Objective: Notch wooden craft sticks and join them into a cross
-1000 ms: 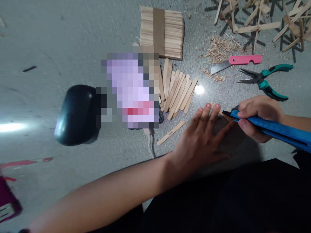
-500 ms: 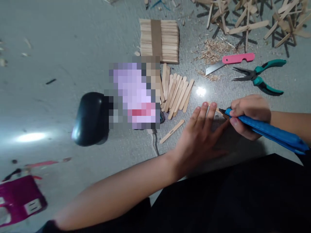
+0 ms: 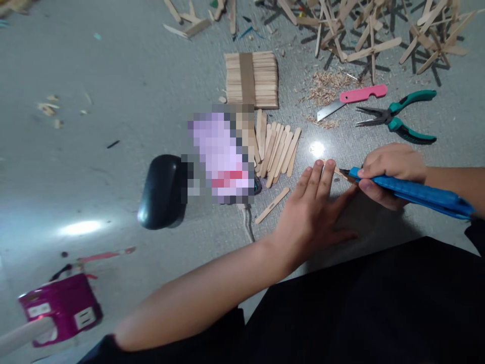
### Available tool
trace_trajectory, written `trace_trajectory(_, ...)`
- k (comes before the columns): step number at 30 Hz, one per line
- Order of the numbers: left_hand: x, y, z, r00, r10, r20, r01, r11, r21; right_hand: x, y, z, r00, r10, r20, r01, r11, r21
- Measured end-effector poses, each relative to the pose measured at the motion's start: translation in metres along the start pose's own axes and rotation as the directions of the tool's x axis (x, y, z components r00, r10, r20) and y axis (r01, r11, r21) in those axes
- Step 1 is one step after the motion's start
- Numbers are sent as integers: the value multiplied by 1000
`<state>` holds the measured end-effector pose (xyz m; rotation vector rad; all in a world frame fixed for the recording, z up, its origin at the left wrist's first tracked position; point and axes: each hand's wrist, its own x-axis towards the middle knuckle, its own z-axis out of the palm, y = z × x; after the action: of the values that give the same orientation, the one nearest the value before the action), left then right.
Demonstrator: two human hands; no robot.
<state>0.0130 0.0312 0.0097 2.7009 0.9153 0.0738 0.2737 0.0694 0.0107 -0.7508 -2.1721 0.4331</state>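
Note:
My left hand (image 3: 308,215) lies flat on the table with its fingers stretched out. Its fingertips press on a wooden craft stick (image 3: 333,168), mostly hidden beneath them. Wrapped around a blue utility knife (image 3: 420,189), my right hand (image 3: 394,169) holds the dark blade tip against that stick, close to the left fingers. A single craft stick (image 3: 272,206) with a small slot in its middle lies left of my left hand. Beyond it is a loose pile of craft sticks (image 3: 280,151).
A banded bundle of sticks (image 3: 265,81) lies farther back. Wood shavings (image 3: 326,86), a pink folding saw (image 3: 364,94) and teal-handled pliers (image 3: 390,116) are at right. Stick assemblies (image 3: 373,50) stand behind. At left are a blurred phone (image 3: 222,156), black mouse (image 3: 162,192) and purple power adapter (image 3: 62,308).
The camera view has shifted slightly, bringing more of the table's far left into sight. Both hands keep nearly the same pose, with the knife tip still at the stick.

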Motion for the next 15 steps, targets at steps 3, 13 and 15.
trace_trajectory(3,1,1,0,1000,2,2,-2,1000,13,-1,1,-3,998,-30,-55,33,998,62)
trace_trajectory(13,0,-5,7,998,40,-41,-42,998,-37,-5,10,-12,967,253,-16,-249,960,129)
trace_trajectory(15,0,-12,9,995,79,-64,-84,993,-84,-1,5,-14,934,358,10,-352,915,196)
